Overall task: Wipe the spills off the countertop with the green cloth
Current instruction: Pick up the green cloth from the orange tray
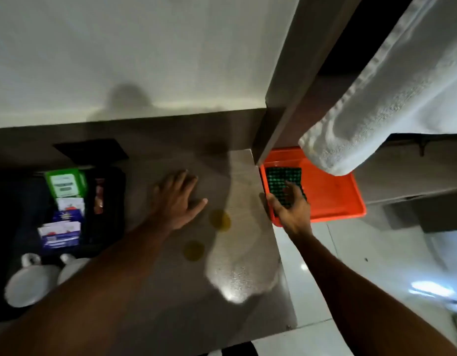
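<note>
Two yellowish spills lie on the speckled countertop (242,265): one (220,220) just right of my left thumb, the other (194,250) nearer to me. My left hand (177,199) rests flat on the counter, fingers spread, holding nothing. The green cloth (280,179), dark green with a dotted weave, lies in an orange tray (332,196) off the counter's right edge. My right hand (290,204) is on the cloth's near part, fingers over it; whether it grips the cloth is unclear.
A black tray (111,201) with sachets and packets sits at the left, with white cups and saucers (32,281) in front of it. A white towel (389,98) hangs above the orange tray. A wall runs behind the counter. Pale floor lies to the right.
</note>
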`<state>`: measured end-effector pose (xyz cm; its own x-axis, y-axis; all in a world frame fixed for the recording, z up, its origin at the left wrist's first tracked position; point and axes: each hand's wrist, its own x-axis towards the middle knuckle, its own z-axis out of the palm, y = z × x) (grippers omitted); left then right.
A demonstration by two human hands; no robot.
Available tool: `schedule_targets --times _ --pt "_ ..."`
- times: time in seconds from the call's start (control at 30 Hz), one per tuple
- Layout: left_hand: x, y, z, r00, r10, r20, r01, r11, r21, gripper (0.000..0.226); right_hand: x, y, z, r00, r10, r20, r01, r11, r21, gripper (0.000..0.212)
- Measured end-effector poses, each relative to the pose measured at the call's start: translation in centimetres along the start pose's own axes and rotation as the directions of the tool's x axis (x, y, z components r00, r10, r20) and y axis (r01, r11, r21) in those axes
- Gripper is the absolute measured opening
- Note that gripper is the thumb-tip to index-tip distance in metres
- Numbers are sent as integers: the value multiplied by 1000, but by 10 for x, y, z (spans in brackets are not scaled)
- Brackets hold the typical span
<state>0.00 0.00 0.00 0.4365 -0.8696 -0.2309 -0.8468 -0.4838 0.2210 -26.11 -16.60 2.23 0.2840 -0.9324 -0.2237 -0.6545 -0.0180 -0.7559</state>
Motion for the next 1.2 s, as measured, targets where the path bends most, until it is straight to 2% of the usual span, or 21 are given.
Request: schedule_targets --times 0.03,0.1,0.17,0.27,0.33,0.4,0.5,0.6,0.7,0.8,0.87,0.97,1.03,1.1,1.2 --pt "1 -3 3 1000 3 20 -3 1000 9 83 14 7 -1 998 18 -52 -17 1000 26 68" --pt "-1 -11 15 998 16 -55 -14 1000 28 77 39 15 -7 988 138 -72 -134 989 55 56" --pt "-4 -18 30 990 23 -138 -16 999 51 75 62 25 -13 966 254 -42 -251 965 79 63" --pt "0 -20 34 985 29 -168 -23 999 37 76 81 32 -14 938 346 -29 -343 936 86 78" --pt "-1 -21 33 986 23 -164 -19 999 28 76 92 33 -9 923 383 -49 -380 923 60 78" --pt "0 -21 34 986 22 -168 -19 1000 17 77 100 30 -3 903 424 -61 -419 904 89 67" --pt "1 -20 33 985 8 -170 -6 1000 14 77 107 24 3 874 485 -10 -478 865 150 32" --pt "1 -19 32 984 18 -178 -17 1000 9 77 112 23 5 869 493 41 -491 850 192 22" --pt "0 -20 30 981 21 -194 -25 999 -20 77 103 16 6 918 396 1 -394 912 119 27" --pt "1 -20 28 981 20 -194 -25 999 -24 77 85 0 6 985 153 -74 -160 982 -103 24" --pt "1 -20 28 982 25 -186 -32 999 -34 78 73 -12 7 996 2 -88 -16 988 -156 26" --pt "0 -21 31 982 28 -187 -35 999 -37 78 53 -34 18 989 -122 -80 107 980 -168 35" --pt "0 -21 30 984 24 -177 -32 999 -42 77 33 -49 33 983 -181 0 179 973 -145 41" --pt "-1 -22 26 986 25 -162 -42 994 -103 74 9 -57 51 959 -245 144 270 945 -186 51" --pt "-25 -33 25 983 -10 -185 -18 989 -150 65 -24 -53 74 856 -259 448 429 839 -335 68"
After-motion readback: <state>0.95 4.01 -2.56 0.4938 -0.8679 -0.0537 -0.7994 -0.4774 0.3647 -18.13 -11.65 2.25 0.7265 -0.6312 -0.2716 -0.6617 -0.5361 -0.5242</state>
